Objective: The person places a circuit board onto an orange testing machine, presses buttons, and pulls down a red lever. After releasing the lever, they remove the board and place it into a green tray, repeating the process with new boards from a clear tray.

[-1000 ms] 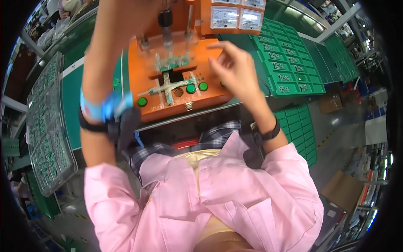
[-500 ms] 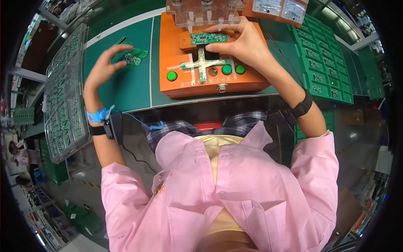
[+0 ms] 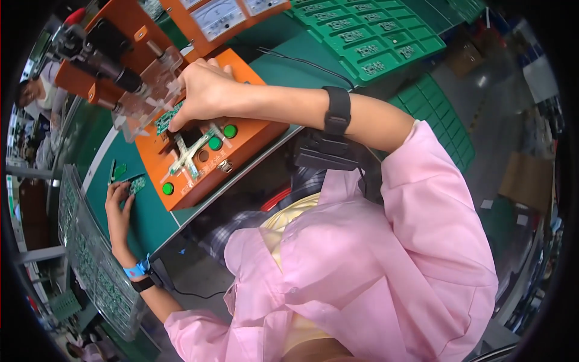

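Circuit boards (image 3: 163,122): the right hand (image 3: 206,93) pinches one, and the left hand (image 3: 119,208), narrowly open, touches another.

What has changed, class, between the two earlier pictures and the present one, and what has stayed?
The left hand swung from up near the press down to the loose circuit board on the left, fingers now at its edge. The right hand moved inward to the mounted circuit board, fingers against it. The view turned with the head. The orange fixture and green tray stayed put.
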Available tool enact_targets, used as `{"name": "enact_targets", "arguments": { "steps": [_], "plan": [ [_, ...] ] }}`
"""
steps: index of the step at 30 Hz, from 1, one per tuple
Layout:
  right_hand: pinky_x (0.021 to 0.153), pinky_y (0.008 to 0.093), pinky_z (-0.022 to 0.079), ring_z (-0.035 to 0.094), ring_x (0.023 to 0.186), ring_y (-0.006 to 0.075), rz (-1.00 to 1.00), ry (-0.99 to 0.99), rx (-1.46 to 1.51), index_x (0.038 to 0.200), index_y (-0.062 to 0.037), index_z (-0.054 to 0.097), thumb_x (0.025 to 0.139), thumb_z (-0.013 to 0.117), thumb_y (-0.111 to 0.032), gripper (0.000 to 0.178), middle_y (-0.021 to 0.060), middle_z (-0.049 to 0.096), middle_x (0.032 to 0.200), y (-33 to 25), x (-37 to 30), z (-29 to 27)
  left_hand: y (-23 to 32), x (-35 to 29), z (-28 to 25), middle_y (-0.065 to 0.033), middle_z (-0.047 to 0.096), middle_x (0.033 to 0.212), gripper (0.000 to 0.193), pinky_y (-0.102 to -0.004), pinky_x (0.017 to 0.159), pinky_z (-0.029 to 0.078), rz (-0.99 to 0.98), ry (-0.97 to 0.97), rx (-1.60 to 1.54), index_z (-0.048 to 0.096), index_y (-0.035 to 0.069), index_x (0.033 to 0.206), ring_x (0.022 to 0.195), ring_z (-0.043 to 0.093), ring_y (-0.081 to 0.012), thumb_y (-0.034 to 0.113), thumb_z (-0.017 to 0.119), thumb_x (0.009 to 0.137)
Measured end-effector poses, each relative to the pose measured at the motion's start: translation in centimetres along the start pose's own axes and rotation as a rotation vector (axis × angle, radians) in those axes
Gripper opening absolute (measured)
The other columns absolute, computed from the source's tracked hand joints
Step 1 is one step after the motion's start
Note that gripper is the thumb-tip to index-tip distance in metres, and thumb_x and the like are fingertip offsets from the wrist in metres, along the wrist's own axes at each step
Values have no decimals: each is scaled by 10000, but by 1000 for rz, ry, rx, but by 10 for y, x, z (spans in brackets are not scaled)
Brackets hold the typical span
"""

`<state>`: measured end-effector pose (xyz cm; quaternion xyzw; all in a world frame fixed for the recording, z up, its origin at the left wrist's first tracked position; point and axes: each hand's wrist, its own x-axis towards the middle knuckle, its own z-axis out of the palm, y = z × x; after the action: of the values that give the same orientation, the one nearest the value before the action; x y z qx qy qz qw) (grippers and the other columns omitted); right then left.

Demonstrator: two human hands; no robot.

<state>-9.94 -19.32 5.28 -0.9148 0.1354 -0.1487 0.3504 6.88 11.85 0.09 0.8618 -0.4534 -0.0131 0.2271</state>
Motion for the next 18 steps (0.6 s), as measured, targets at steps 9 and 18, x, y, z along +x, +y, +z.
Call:
{"name": "enact_targets", "arguments": {
  "steps": [9, 18],
  "plan": [
    [818, 345, 414, 536, 922, 190, -264, -101, -194, 890, -114, 676, 595, 768, -202, 321, 49, 616, 902, 76, -41, -158, -9, -47, -29, -34, 556, 790, 240, -221, 669, 431, -301, -58, -128, 579, -11, 962, 737, 518, -93, -38, 603, 725],
    [831, 347, 438, 580, 911, 230, 105, 129, -482, 980, -137, 650, 645, 738, -215, 355, 94, 633, 964, 377, 85, -285, 64, -39, -54, -93, 578, 920, 245, -258, 812, 408, -315, 166, -379, 579, -39, 957, 896, 544, -170, -52, 591, 713]
  ]
}}
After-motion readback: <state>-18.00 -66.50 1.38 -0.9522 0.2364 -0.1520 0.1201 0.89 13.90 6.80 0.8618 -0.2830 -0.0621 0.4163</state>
